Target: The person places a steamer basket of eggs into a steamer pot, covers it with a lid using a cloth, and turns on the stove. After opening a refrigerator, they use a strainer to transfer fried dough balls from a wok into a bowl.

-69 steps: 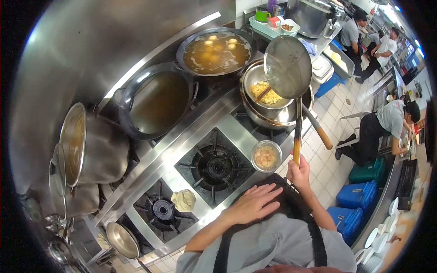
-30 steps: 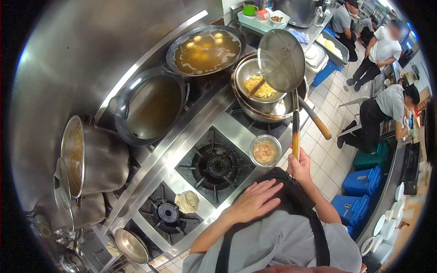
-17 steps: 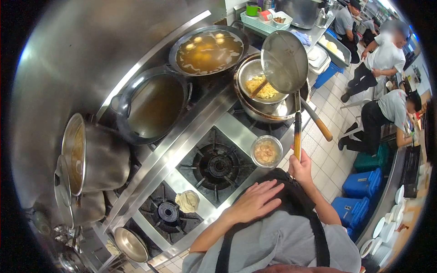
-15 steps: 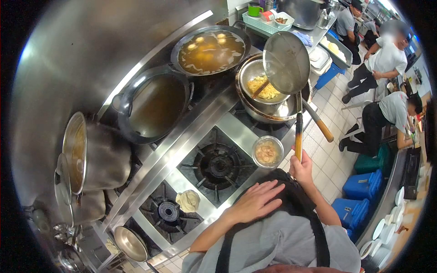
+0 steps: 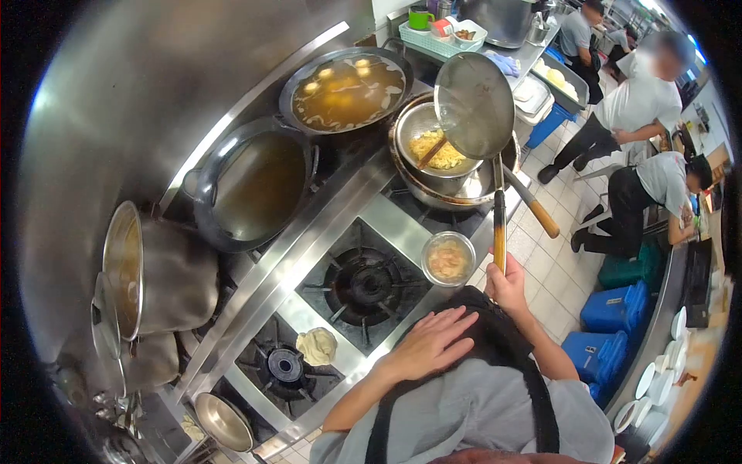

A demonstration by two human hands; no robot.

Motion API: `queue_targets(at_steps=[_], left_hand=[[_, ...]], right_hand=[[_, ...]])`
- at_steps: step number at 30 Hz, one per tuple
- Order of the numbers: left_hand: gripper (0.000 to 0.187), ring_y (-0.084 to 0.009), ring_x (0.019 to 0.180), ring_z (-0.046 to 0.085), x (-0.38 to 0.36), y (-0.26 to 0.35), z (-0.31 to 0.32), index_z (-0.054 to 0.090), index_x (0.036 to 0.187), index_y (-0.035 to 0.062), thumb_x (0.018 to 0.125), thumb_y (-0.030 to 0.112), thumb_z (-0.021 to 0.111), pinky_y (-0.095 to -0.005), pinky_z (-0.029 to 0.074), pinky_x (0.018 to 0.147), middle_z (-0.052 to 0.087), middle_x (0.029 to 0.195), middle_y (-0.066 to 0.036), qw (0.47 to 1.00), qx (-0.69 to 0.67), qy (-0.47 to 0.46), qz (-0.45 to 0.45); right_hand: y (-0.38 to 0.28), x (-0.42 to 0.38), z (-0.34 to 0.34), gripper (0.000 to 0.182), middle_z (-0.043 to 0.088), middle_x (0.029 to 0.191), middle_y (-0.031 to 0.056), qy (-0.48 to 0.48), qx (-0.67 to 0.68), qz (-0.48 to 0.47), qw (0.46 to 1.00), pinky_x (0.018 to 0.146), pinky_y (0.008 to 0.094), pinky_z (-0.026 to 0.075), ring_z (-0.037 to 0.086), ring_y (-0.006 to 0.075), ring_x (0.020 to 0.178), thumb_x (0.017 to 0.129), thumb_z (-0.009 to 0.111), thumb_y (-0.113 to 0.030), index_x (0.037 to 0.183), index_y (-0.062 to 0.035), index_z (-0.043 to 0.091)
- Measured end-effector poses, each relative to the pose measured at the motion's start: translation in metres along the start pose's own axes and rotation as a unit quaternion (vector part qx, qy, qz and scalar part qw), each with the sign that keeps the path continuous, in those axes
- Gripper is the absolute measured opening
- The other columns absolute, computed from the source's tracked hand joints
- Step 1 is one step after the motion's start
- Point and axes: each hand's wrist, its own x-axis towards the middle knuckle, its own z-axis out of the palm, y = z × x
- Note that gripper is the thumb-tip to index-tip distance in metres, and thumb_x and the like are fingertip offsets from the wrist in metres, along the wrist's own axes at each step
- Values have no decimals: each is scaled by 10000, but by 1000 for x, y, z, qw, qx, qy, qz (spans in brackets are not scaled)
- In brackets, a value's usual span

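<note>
My right hand [image 5: 506, 284] is closed round the wooden handle of a large round strainer [image 5: 474, 106], which is raised over a metal pot. My left hand [image 5: 435, 337] lies flat on the black apron [image 5: 495, 329] with its fingers stretched out, holding nothing. Under the strainer, a smaller metal sieve [image 5: 406, 133] holds yellow food [image 5: 442, 151] and rests on the pot [image 5: 440, 199]. A second wooden handle [image 5: 543, 219] slants out beside the pot. Close to my hands, a clear container [image 5: 448, 259] with pinkish pieces stands at the stove's edge.
Two woks [image 5: 348, 89] [image 5: 259, 185] with liquid stand at the back. A tall pot [image 5: 176, 271] is at the left. A crumpled cloth [image 5: 317, 346] lies between the burners [image 5: 365, 284]. Several people [image 5: 638, 97] are at the right, near blue bins [image 5: 614, 309].
The view has shifted slightly, and the stove items appear a little further left. One person in the aisle has stepped and changed stance. My hands keep the same hold and pose.
</note>
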Motion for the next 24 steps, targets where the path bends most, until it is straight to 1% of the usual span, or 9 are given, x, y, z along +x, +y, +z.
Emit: queue_targets(at_steps=[2,5,9,12,15,21,24], left_hand=[[605,-427,1464,361,1,0,1,428,1543,109,1048,451,492,-537,253,1210,392,1568,-272,1000,0,0,2],[606,-422,1465,361,1,-1,1,428,1543,108,1048,451,492,-537,252,1212,388,1572,-268,1000,4,-5,4],[605,-413,1465,364,2,1,-2,427,1544,113,1048,452,491,-537,252,1213,387,1575,-260,1000,-1,-11,0],[576,-404,1481,344,3,7,-7,414,1544,65,1057,359,509,-466,251,1223,375,1577,-279,1000,10,-26,1],[593,-399,1463,373,3,1,-2,428,1548,137,1045,444,501,-536,256,1212,390,1581,-237,1000,4,-16,-2],[597,-401,1462,372,2,0,-4,422,1551,139,1047,449,498,-544,259,1210,390,1581,-236,1000,6,-16,3],[578,-389,1473,364,2,5,-7,416,1549,84,1056,366,522,-465,266,1217,391,1577,-258,1000,13,-21,4]], right_hand=[[-1,0,1,360,495,643,-32,5,-20,-4,1000,404,240,352,410,59,432,1020,541,-72,1375,-28,503],[-3,-1,2,374,494,643,-32,3,-20,-12,1000,404,243,354,409,62,428,1018,534,-62,1389,-34,499],[-2,-2,1,380,484,637,-38,6,-6,3,1000,403,245,351,400,61,429,1017,548,-66,1394,-42,502],[-3,-2,2,382,478,634,-40,3,14,2,1000,403,245,346,398,61,436,1020,557,-76,1397,-51,502],[-6,-3,3,365,478,636,-39,-1,6,2,1000,407,244,342,402,64,443,1027,559,-92,1387,-58,509],[-6,-4,5,360,475,633,-42,8,2,3,1000,405,243,338,397,63,436,1024,572,-102,1378,-61,519],[-7,-3,6,361,479,641,-43,7,7,2,1000,402,242,337,399,61,436,1023,580,-107,1376,-60,523]])
